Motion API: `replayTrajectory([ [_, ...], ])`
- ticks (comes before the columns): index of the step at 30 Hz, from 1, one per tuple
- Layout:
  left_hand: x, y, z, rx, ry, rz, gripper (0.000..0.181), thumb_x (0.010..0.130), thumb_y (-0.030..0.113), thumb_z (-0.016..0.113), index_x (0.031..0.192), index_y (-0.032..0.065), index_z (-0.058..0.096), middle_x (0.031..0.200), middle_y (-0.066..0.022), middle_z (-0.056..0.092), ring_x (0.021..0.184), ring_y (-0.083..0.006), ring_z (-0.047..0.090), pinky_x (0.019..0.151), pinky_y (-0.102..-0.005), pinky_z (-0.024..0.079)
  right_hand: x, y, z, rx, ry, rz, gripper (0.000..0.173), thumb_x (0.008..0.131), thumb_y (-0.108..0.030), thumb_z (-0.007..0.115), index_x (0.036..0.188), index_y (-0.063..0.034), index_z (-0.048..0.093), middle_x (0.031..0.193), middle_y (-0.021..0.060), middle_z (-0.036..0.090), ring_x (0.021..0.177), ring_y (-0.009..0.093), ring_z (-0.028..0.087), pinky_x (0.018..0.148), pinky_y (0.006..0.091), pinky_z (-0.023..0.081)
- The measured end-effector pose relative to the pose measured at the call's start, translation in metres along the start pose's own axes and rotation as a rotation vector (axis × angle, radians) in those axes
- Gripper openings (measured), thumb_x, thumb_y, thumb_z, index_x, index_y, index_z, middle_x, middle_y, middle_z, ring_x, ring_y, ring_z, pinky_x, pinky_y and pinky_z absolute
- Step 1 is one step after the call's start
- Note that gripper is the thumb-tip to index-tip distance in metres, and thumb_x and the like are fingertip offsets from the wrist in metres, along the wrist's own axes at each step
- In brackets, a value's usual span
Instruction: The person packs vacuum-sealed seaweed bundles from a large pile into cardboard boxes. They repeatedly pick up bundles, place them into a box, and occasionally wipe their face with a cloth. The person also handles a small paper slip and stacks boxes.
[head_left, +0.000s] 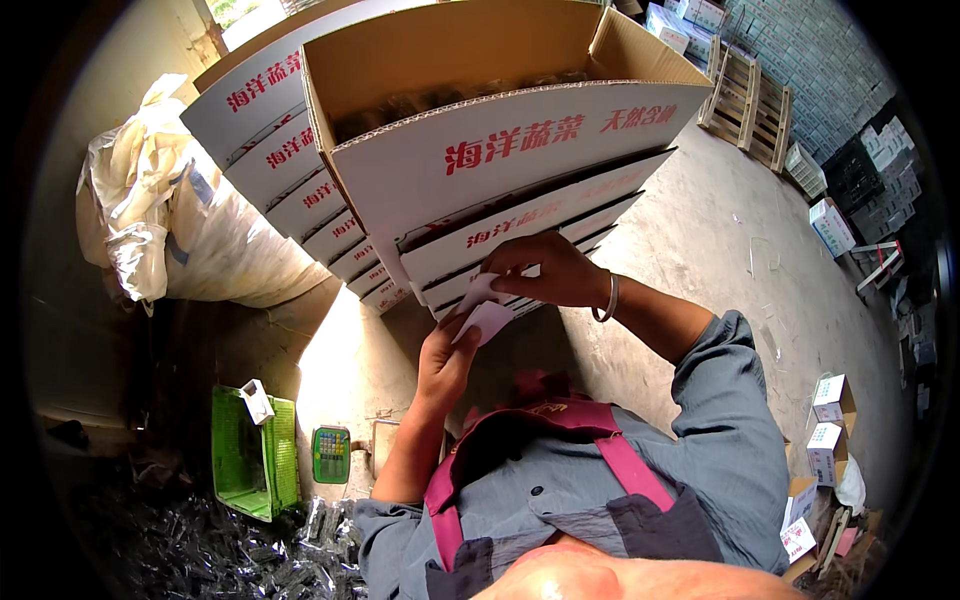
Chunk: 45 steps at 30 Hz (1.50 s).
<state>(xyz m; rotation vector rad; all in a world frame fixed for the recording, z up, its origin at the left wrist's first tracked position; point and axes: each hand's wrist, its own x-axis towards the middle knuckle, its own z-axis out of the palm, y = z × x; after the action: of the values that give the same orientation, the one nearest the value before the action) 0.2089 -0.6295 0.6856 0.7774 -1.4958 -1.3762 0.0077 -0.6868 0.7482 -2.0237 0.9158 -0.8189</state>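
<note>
My left hand (448, 364) pinches small white paper slips (489, 321) between thumb and fingers, in front of my chest. My right hand (547, 268), with a bracelet (609, 298) on its wrist, grips the upper slip (478, 291) at its top edge. Both hands are close together, and the slips overlap. Just beyond them rises a stack of white cardboard cartons (517, 225) bearing red writing. The top carton (397, 169) has its upper side uncovered; dark, shiny packs (457, 96) lie inside, partly hidden by its front wall.
Another carton stack (262, 142) adjoins on the left, near a bulging, pale sack (225, 232). Below are a green plastic crate (281, 457), a weighing-scale keypad (331, 454) and a heap of dark, shiny packs (225, 547). Wooden pallets (750, 105) lean at the back right; small boxes (827, 450) line the right.
</note>
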Motion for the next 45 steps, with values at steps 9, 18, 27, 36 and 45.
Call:
replayTrajectory([
  [9, -0.010, -0.040, 0.000, -0.448, 0.205, -0.255, 0.029, 0.089, 0.021, 0.046, 0.102, -0.0039, 0.052, 0.093, -0.0143, 0.060, 0.081, -0.0209, 0.060, 0.067, -0.0291, 0.049, -0.023, 0.140, 0.001, -0.899, 0.309, -0.123, 0.011, 0.067, -0.013, 0.062, 0.078, -0.0129, 0.059, 0.068, 0.0044, 0.047, 0.066, 0.021, 0.053, 0.054, 0.0333, 0.045],
  [18, -0.012, -0.057, 0.002, -0.456, 0.282, -0.359, 0.031, 0.087, 0.024, 0.050, 0.103, -0.0021, 0.051, 0.091, -0.0127, 0.060, 0.080, -0.0204, 0.061, 0.061, -0.0272, 0.050, -0.013, 0.140, 0.010, -0.760, 0.537, -0.156, 0.009, 0.066, -0.008, 0.062, 0.073, -0.0104, 0.057, 0.065, 0.0043, 0.047, 0.061, 0.022, 0.052, 0.053, 0.0337, 0.044],
  [27, -0.003, -0.058, 0.018, -0.448, 0.301, -0.406, 0.029, 0.086, 0.018, 0.050, 0.107, -0.0022, 0.050, 0.092, -0.0122, 0.060, 0.079, -0.0193, 0.061, 0.060, -0.0264, 0.050, -0.027, 0.153, 0.029, -0.423, 0.466, -0.025, 0.019, 0.070, -0.004, 0.064, 0.087, -0.0067, 0.058, 0.089, 0.0070, 0.060, 0.080, 0.020, 0.060, 0.067, 0.0300, 0.049],
  [36, 0.013, -0.073, 0.029, -0.258, 0.304, -0.320, 0.040, 0.083, 0.008, 0.050, 0.121, -0.0028, 0.042, 0.101, -0.0129, 0.056, 0.082, -0.0173, 0.059, 0.059, -0.0267, 0.052, -0.039, 0.104, 0.056, 0.241, 0.105, 0.361, 0.020, 0.069, -0.014, 0.070, 0.081, -0.0022, 0.059, 0.073, 0.0020, 0.058, 0.068, 0.007, 0.053, 0.063, 0.0232, 0.045],
  [45, 0.007, -0.095, 0.024, -0.249, 0.308, -0.381, 0.036, 0.084, 0.009, 0.050, 0.116, -0.0051, 0.045, 0.097, -0.0124, 0.058, 0.079, -0.0169, 0.059, 0.060, -0.0263, 0.051, -0.041, 0.117, 0.054, 0.146, 0.100, 0.495, 0.020, 0.077, -0.020, 0.062, 0.074, -0.0004, 0.058, 0.062, 0.0034, 0.056, 0.055, 0.010, 0.050, 0.052, 0.0249, 0.042],
])
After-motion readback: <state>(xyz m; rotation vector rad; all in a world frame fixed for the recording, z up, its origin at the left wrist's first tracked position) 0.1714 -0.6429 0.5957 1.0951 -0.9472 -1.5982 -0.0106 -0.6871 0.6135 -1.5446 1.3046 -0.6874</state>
